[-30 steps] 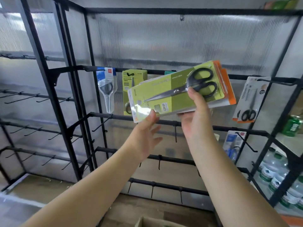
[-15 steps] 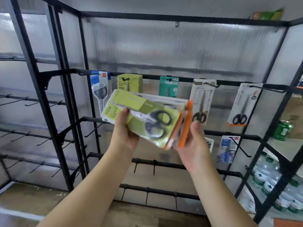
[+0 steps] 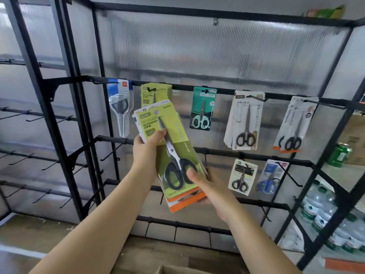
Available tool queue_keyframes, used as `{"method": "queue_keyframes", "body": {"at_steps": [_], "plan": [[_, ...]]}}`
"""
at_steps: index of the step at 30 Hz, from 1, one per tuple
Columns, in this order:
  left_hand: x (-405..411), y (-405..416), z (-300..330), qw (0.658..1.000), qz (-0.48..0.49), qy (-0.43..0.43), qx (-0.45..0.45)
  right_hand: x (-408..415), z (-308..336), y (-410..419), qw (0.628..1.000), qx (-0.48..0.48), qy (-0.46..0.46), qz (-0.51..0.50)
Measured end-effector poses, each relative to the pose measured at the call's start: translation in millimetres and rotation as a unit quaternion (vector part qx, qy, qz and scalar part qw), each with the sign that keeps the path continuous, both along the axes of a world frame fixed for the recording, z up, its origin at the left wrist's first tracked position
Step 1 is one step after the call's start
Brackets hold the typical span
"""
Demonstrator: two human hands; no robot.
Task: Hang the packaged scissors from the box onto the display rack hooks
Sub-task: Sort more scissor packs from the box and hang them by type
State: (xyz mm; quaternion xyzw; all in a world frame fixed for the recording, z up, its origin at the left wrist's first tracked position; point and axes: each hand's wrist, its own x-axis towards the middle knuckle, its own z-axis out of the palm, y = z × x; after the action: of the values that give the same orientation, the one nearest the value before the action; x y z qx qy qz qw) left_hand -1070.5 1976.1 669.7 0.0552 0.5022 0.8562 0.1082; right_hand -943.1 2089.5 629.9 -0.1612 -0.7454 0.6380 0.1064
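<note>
A: Where's the grip right now?

B: Two grips, one bundle. The left hand (image 3: 147,153) pinches the upper part of the stack of packaged scissors (image 3: 171,153), thumb on the front card. The right hand (image 3: 205,186) clamps the lower end, thumb pressed over the black handles. Both are closed on the stack.

A: And how does the stack lie?

B: Nearly upright, long axis tilted so its top leans left. The hang-hole end is up, above the left hand; the orange-edged packs fan out at the bottom by the right hand. So the end that has to meet a hook lies nearest the left hand, just in front of the matching green pack (image 3: 153,95) already hanging on the top rail of the display rack (image 3: 223,90).

A: Anything legible?

B: "SCISSORS" on the front card and on the hanging green pack, plus Chinese characters too small to make out. The white pack at far right (image 3: 296,123) also reads "SCISSORS" down its side. The box (image 3: 189,269) shows only as a cardboard edge at the bottom.
</note>
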Motion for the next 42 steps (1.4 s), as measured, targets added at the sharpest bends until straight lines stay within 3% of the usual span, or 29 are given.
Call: {"method": "queue_keyframes", "body": {"at_steps": [4, 8, 11, 14, 19, 24, 30, 35, 42], "plan": [[5.5, 5.5, 3.3, 0.995, -0.005, 0.077, -0.063, 0.3, -10.3, -2.7, 0.99, -0.124, 0.054, 0.035], [15.7, 12.1, 5.0, 0.98, -0.06, 0.154, -0.113, -1.4, -23.7, -10.9, 0.964, -0.227, 0.138, -0.021], [26.4, 14.6, -7.5, 0.979, -0.145, 0.1, -0.103, -2.5, -18.7, -10.4, 0.948, -0.266, 0.166, -0.061], [35.0, 13.1, -21.0, 0.984, -0.174, 0.002, -0.028, -0.2, -12.5, -2.9, 0.946, -0.263, 0.173, -0.074], [52.4, 8.0, -35.3, 0.977, -0.21, 0.023, 0.007, 4.3, -19.7, 3.3, 0.957, -0.229, 0.162, -0.072], [63.6, -3.9, -47.3, 0.981, -0.187, 0.05, 0.032, 1.7, -25.5, -3.8, 0.97, -0.201, 0.121, -0.068], [50.6, -33.3, -47.6, 0.974, -0.189, -0.012, 0.128, -16.9, -12.7, -31.4, 0.977, -0.158, 0.139, -0.04], [16.5, -67.1, -45.0, 0.958, -0.202, -0.068, 0.19, -50.5, -1.1, -59.0, 0.956, -0.238, 0.161, -0.062], [-57.5, -115.8, -47.7, 0.971, -0.161, -0.092, 0.152, -95.1, 18.1, -82.6, 0.918, -0.293, 0.259, -0.069]]}}
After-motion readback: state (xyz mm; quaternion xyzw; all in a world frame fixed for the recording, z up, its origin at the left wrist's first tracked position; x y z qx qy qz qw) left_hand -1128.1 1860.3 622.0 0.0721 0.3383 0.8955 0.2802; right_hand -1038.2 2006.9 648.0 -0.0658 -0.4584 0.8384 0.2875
